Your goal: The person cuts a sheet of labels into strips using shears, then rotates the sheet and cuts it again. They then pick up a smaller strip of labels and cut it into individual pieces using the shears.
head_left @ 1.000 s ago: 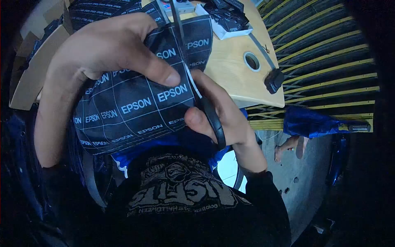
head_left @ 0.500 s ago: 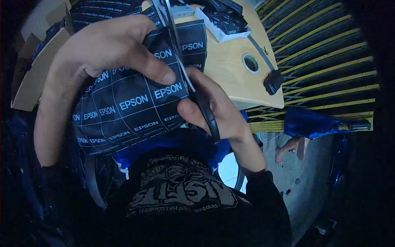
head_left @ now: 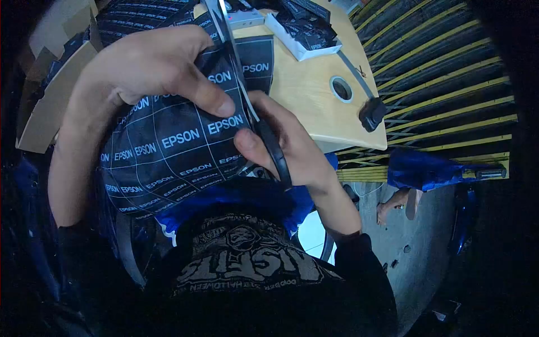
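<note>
A black sheet printed with white EPSON labels (head_left: 179,138) spreads across my lap side, in front of my chest. My left hand (head_left: 163,70) pinches its upper part, thumb lying on top of the printed face. In my right hand (head_left: 286,137) are scissors (head_left: 270,147) with black handles, their long blades pointing up and away from me. The blades lie along the right part of the sheet, close to my left thumb, with a flap of printed material beyond them.
The wooden table (head_left: 306,106) has a round hole. On it stand a white box of black labels (head_left: 306,39), a grey device (head_left: 244,18) and a black clamp-like piece (head_left: 371,114). A cardboard box (head_left: 50,109) is at left, a yellow-slatted gate (head_left: 449,90) at right. A person's bare foot (head_left: 387,210) shows lower right.
My right hand and the scissors have shifted slightly left. The sheet's right flap has also moved a little left and down. My left hand keeps its grip.
</note>
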{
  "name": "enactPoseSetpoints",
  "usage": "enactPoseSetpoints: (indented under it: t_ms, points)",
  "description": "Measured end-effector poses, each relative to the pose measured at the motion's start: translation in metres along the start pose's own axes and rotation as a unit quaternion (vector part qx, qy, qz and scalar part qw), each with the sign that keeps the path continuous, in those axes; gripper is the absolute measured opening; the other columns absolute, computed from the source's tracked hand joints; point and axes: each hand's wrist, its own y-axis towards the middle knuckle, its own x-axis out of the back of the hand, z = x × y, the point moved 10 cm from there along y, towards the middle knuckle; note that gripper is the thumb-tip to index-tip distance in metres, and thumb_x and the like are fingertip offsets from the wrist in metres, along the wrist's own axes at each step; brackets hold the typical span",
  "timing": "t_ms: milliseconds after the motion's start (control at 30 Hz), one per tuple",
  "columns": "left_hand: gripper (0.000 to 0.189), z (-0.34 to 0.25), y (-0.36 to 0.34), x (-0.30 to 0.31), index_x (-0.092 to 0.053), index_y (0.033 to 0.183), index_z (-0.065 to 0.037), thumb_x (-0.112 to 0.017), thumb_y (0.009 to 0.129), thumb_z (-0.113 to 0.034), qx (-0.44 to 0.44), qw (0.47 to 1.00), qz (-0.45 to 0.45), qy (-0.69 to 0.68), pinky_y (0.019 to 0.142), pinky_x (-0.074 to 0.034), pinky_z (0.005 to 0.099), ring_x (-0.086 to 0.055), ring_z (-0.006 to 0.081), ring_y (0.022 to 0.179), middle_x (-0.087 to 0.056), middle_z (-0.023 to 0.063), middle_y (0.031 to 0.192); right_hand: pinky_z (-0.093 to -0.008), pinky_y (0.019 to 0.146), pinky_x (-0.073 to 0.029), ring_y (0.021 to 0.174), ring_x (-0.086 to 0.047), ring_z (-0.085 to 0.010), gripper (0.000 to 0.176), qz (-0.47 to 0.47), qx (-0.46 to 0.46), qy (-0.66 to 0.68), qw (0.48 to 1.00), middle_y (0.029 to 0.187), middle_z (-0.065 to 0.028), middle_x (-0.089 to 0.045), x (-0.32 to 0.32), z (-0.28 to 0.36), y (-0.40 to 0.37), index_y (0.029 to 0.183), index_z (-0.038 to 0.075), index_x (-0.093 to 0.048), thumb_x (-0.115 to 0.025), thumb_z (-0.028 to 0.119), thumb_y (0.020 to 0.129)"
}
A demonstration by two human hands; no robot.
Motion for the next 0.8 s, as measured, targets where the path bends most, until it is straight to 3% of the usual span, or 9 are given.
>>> enactPoseSetpoints:
  t_ms: [100, 200, 267, 400, 567, 700, 800]
  points:
    - [0.049, 0.005, 0.000, 0.000, -0.057, 0.105, 0.005, -0.077, 0.062, -0.006, 0.037, 0.998, 0.005, -0.044, 0.080, -0.045, 0.0261, -0.059, 0.0149, 0.084, -0.064, 0.0092, 0.094, -0.0229, 0.061, -0.041, 0.070, -0.051, -0.0096, 0.049, 0.017, -0.041, 0.013, 0.999, 0.079, -0.0037, -0.052, -0.001, -0.007, 0.000, 0.106, -0.003, -0.050, -0.065, 0.036, 0.080]
    - [0.046, 0.017, 0.008, 0.012, -0.057, 0.102, 0.007, -0.076, 0.061, -0.004, 0.055, 0.997, -0.034, 0.032, 0.073, -0.046, 0.0245, -0.059, 0.0140, 0.077, -0.065, 0.0089, 0.090, -0.0236, 0.059, -0.041, 0.068, -0.051, -0.0095, 0.049, -0.006, -0.042, 0.037, 0.998, 0.079, -0.0040, -0.053, 0.002, -0.002, 0.004, 0.105, -0.003, -0.050, -0.065, 0.036, 0.081]
    - [0.039, 0.017, 0.016, 0.006, -0.060, 0.095, 0.007, -0.074, 0.061, -0.006, 0.029, 0.999, 0.034, -0.031, 0.065, -0.046, 0.0224, -0.059, 0.0125, 0.069, -0.065, 0.0083, 0.082, -0.0235, 0.060, -0.041, 0.068, -0.051, -0.0095, 0.049, -0.012, -0.062, 0.026, 0.998, 0.077, -0.0038, -0.054, 0.003, -0.008, 0.009, 0.105, -0.003, -0.051, -0.065, 0.037, 0.081]
    - [0.030, 0.011, 0.026, 0.020, -0.063, 0.085, 0.007, -0.073, 0.062, -0.011, 0.027, 0.998, 0.048, 0.015, 0.060, -0.045, 0.0217, -0.057, 0.0102, 0.065, -0.064, 0.0068, 0.074, -0.0238, 0.064, -0.042, 0.070, -0.052, -0.0101, 0.048, -0.038, -0.098, 0.010, 0.994, 0.074, -0.0038, -0.055, 0.008, -0.015, 0.024, 0.105, -0.002, -0.051, -0.064, 0.038, 0.081]
    - [0.032, 0.021, 0.045, 0.039, -0.063, 0.087, 0.008, -0.073, 0.062, -0.010, -0.008, 0.995, 0.092, -0.039, 0.057, -0.045, 0.0227, -0.057, 0.0105, 0.062, -0.065, 0.0075, 0.075, -0.0258, 0.067, -0.043, 0.074, -0.054, -0.0118, 0.047, -0.069, -0.099, -0.007, 0.993, 0.079, -0.0065, -0.059, 0.012, -0.016, 0.049, 0.100, -0.002, -0.055, -0.062, 0.041, 0.082]
    - [0.036, 0.027, 0.050, 0.056, -0.062, 0.086, 0.008, -0.075, 0.060, -0.012, 0.027, 0.998, 0.050, 0.027, 0.058, -0.045, 0.0219, -0.057, 0.0102, 0.064, -0.065, 0.0066, 0.074, -0.0273, 0.069, -0.044, 0.076, -0.054, -0.0141, 0.050, -0.082, -0.079, -0.021, 0.993, 0.082, -0.0077, -0.059, 0.014, -0.025, 0.062, 0.100, -0.002, -0.055, -0.062, 0.044, 0.081]
    - [0.037, 0.035, 0.055, 0.052, -0.062, 0.088, 0.007, -0.075, 0.060, -0.013, 0.034, 0.996, 0.087, 0.002, 0.060, -0.044, 0.0231, -0.056, 0.0105, 0.065, -0.064, 0.0067, 0.075, -0.0276, 0.072, -0.043, 0.080, -0.053, -0.0146, 0.048, -0.076, -0.086, 0.012, 0.993, 0.087, -0.0088, -0.058, 0.014, -0.025, 0.068, 0.100, -0.001, -0.055, -0.062, 0.042, 0.081]
